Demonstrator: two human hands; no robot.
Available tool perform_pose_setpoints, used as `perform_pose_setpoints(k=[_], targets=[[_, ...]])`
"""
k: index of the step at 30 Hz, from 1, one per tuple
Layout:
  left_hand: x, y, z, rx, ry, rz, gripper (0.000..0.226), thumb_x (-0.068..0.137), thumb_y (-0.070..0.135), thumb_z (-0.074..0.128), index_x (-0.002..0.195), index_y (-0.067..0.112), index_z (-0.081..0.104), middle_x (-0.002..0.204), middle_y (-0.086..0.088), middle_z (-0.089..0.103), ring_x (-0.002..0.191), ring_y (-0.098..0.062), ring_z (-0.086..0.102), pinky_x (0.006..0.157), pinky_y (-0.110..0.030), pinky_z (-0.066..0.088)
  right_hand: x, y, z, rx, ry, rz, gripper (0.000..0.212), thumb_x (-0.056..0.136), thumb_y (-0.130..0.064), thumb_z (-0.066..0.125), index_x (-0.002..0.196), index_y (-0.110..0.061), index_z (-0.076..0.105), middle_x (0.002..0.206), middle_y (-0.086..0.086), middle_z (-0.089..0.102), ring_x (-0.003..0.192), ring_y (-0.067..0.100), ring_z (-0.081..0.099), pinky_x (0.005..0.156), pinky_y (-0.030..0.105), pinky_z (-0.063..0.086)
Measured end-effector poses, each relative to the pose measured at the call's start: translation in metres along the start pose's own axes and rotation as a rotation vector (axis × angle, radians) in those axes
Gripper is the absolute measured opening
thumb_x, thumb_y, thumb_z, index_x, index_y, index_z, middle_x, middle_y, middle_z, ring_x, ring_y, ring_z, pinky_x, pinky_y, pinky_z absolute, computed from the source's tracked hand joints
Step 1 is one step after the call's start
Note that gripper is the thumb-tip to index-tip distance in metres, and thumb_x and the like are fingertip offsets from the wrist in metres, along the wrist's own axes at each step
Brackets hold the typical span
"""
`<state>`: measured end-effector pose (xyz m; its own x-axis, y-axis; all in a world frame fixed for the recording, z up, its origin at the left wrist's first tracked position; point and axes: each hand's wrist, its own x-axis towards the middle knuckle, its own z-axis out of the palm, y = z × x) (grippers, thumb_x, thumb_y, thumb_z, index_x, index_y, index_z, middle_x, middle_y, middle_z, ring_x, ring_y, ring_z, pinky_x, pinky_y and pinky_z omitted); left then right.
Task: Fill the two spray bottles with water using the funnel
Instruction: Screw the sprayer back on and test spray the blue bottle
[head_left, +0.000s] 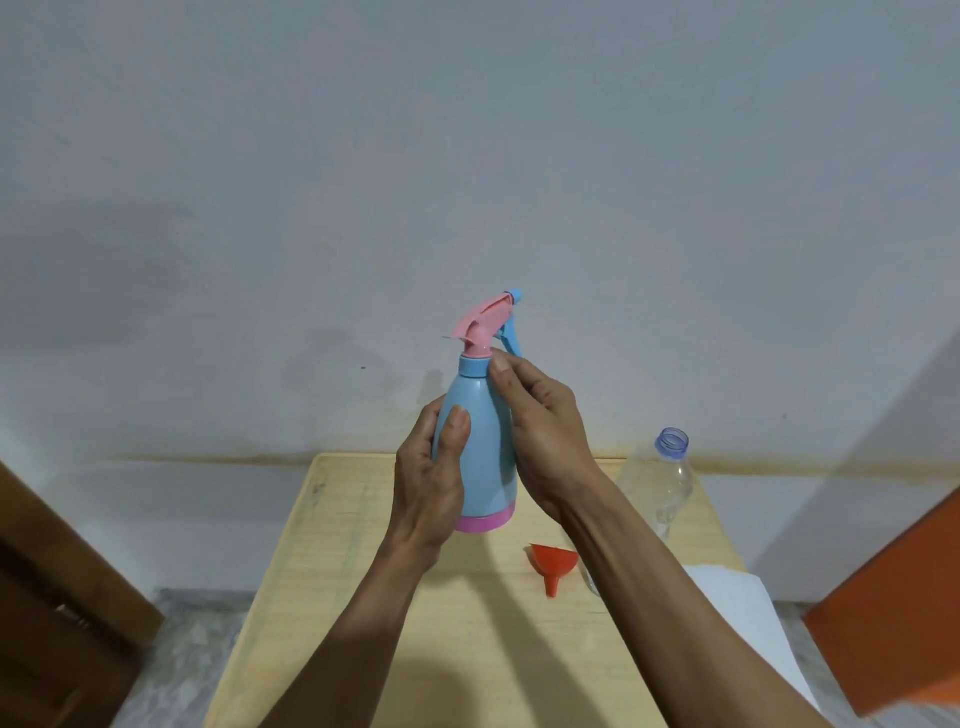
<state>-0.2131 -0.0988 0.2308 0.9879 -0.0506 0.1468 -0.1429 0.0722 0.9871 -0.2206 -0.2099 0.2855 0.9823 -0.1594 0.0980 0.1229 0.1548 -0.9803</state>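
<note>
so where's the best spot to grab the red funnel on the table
Take the funnel by its wide cone, coming from above. It lies on its side on the table, spout towards you; the spout looks too thin for a firm hold, and the right forearm crosses beside it.

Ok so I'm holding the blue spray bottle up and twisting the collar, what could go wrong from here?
The spray bottle is held above the table, so a slip of the left hand could drop it. The right hand pinches near the trigger, not squarely on the collar. The uncapped clear bottle stands by your right forearm and could tip.
</note>
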Motion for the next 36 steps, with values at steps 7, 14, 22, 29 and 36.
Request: perform_pose_setpoints(k=[7,14,22,29,36], targets=[[0.002,-0.001,0.001,0.000,-0.003,0.001,0.050,0.079,0.072,0.047,0.112,0.039,0.061,0.099,0.006,0.070,0.091,-0.017,0.070,0.074,-0.038,0.059,-0.001,0.000,0.001,0.032,-0.021,0.054,0.025,0.101,-0.035,0.059,0.111,-0.016,0.073,0.098,0.005,0.074,0.087,0.016,0.068,0.083,0.035,0.056],[0.003,-0.001,0.002,-0.007,0.001,0.009,0.056,0.079,0.071,0.047,0.117,0.031,0.062,0.102,0.004,0.070,0.093,-0.018,0.070,0.073,-0.037,0.058,0.000,-0.001,-0.002,0.147,-0.051,0.085,0.025,0.098,-0.034,0.064,0.113,-0.017,0.072,0.093,0.001,0.075,0.085,0.015,0.072,0.081,0.034,0.059],[0.004,0.001,0.002,0.008,0.006,0.009,0.053,0.081,0.070,0.046,0.115,0.033,0.062,0.100,0.005,0.070,0.092,-0.020,0.069,0.075,-0.042,0.058,0.003,-0.002,-0.005,0.019,-0.048,0.066,0.023,0.103,-0.029,0.055,0.115,-0.020,0.072,0.098,0.000,0.075,0.084,0.011,0.070,0.081,0.034,0.058],[0.001,0.003,0.003,0.059,0.002,0.025,0.071,0.074,0.079,0.044,0.122,0.029,0.058,0.107,0.000,0.066,0.097,-0.024,0.066,0.075,-0.040,0.059,0.008,-0.007,-0.014,0.036,-0.116,-0.027,0.029,0.098,-0.019,0.065,0.126,-0.014,0.066,0.113,0.001,0.075,0.101,0.013,0.071,0.088,0.027,0.057],[0.000,0.002,0.000,0.061,-0.027,0.010,0.063,0.077,0.076,0.044,0.121,0.035,0.059,0.107,0.004,0.067,0.098,-0.021,0.068,0.073,-0.038,0.061,0.017,-0.010,-0.024,-0.062,-0.161,-0.121,0.028,0.092,-0.019,0.073,0.119,-0.015,0.071,0.113,0.015,0.072,0.114,0.023,0.065,0.102,0.037,0.051]])
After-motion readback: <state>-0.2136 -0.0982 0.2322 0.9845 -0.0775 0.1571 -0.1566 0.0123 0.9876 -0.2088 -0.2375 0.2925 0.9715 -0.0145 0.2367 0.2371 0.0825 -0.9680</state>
